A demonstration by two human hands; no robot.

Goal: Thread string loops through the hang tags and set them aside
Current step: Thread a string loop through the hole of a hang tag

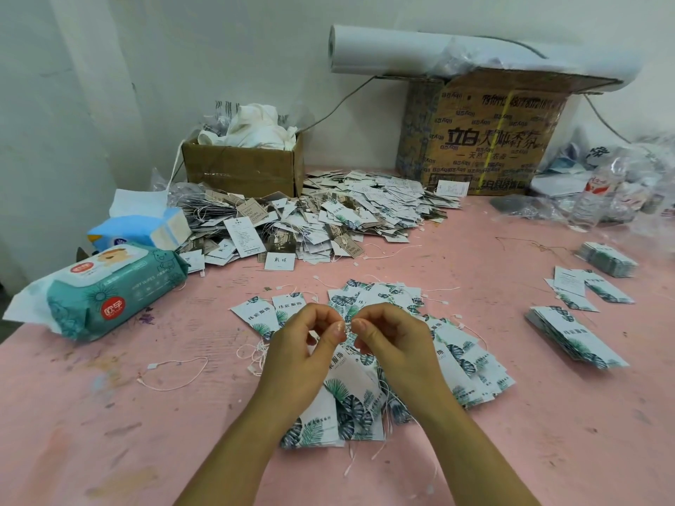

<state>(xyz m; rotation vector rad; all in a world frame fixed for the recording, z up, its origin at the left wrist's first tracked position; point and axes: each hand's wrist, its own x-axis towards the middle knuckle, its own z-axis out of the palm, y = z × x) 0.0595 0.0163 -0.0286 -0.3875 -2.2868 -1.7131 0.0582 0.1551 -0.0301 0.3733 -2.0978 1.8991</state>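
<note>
My left hand (303,345) and my right hand (392,339) meet fingertip to fingertip over the middle of the pink table (548,414). Between them both pinch a thin white string loop (347,325). Below and between my hands lies a hang tag (343,381), white with green leaf print, on a spread of like tags (460,363) with strings. More leaf tags (264,312) lie fanned just beyond my left hand. A loose string loop (175,374) lies on the table at the left.
A big heap of mixed tags (328,217) fills the back centre before a small cardboard box (241,166). A large printed carton (485,136) stands back right under a paper roll (475,52). Wet wipes pack (109,290) at left; tag stacks (577,334) at right.
</note>
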